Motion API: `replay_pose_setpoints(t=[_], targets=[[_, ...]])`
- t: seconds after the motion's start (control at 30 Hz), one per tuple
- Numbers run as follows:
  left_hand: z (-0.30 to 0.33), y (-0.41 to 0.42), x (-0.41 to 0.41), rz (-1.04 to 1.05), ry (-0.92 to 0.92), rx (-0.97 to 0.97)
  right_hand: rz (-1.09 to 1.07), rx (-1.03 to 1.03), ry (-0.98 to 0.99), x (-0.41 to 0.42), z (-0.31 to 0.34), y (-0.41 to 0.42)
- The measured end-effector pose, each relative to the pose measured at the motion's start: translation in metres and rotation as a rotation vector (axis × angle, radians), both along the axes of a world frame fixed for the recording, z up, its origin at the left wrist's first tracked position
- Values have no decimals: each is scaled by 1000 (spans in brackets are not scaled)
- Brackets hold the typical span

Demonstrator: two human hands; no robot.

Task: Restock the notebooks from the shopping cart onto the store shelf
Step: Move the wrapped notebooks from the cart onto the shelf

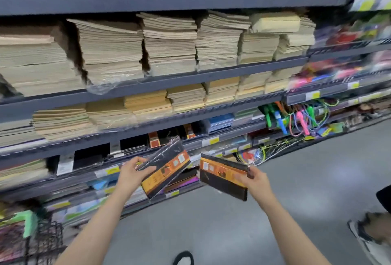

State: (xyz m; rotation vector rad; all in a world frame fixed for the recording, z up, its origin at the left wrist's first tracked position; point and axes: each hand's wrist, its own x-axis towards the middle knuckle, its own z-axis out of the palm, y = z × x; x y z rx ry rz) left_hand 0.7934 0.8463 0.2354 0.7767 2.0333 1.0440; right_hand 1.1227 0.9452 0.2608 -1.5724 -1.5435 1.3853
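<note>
The store shelf [160,82] fills the upper frame, its tiers stacked with tan paper pads [110,53]. The shopping cart [42,235] sits at lower left. At centre, the left hand [132,174] has its grip pinched on one wrapped black-and-orange notebook [167,169]; the right hand [255,182] has its grip pinched on a second notebook [222,175], just apart.

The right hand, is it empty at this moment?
No, the right hand grips a black and orange notebook pack.
</note>
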Motion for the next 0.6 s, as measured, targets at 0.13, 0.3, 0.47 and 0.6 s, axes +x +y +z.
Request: replay_pose_setpoints(t=[0.13,0.3,0.47,0.6], targets=[[2,16,13,96,2,30,19,92,10,-1,3,38],[8,12,35,111,275,-47,215,192,-18,-9,21,75],[23,15,75,-247,401,-134,565,230,-144,-33,27,97],[32,29,113,-582,509,-238,775,208,-182,-53,27,91]])
